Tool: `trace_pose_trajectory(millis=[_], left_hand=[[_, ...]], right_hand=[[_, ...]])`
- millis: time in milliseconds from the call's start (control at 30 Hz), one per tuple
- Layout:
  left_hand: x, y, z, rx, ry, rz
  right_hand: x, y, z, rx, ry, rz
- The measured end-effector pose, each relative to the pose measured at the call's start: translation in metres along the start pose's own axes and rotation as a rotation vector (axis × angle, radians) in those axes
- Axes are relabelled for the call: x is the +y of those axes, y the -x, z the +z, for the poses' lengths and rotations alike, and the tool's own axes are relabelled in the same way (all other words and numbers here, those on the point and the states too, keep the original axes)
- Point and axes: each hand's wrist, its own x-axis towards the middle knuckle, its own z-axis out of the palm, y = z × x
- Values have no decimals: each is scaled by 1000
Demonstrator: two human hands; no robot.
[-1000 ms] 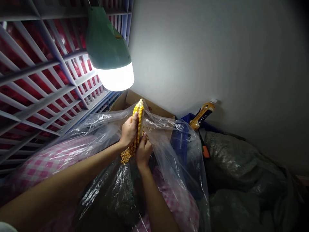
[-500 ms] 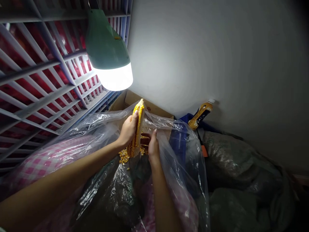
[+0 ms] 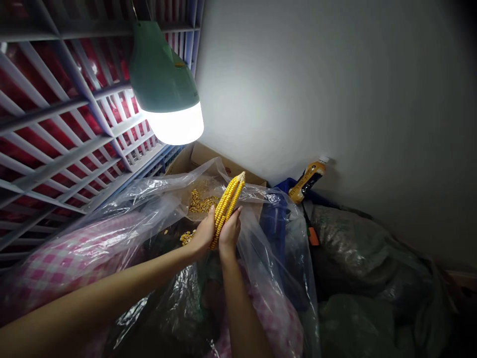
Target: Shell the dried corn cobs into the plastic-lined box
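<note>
Left hand (image 3: pixel 204 232) and right hand (image 3: pixel 229 233) are curled around the corn cob (image 3: pixel 225 206), its tip toward one o'clock; gripping from both sides presumably steadies it above the clear plastic (image 3: pixel 258 243), likely spread to catch kernels (image 3: pixel 200 203) like those at eleven o'clock from the hands.

Noted lit lamp (image 3: pixel 164 79) hanging before slatted crate (image 3: pixel 109 135). Saw white-capped bottle (image 3: pixel 308 180) tilted near pale wall (image 3: pixel 335 89), base by blue bin (image 3: pixel 283 186). Found dark sacks (image 3: pixel 354 238) heaped at right, small orange piece (image 3: pixel 313 236) just beside.
</note>
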Motion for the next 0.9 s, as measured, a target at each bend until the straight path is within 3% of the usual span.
trace_pose_trajectory(millis=[133,300,533,700,767,900], left_hand=[[-11,-3,-1,66,-252,65],[-9,-8,-5,63,-420,64],[-19,-13,-11,118,-341,4],[-20,-14,-10,33,-207,18],[-16,-13,-8,-37,-146,10],[-2,-7,-5,-97,-146,62]], right_hand=[[2,-1,1,-74,-34,-19],[5,-4,5,58,32,-86],[14,-4,5,117,114,-152],[13,-9,-4,144,75,-162],[8,-14,-13,82,6,-126],[-6,-22,-32,-237,-196,61]])
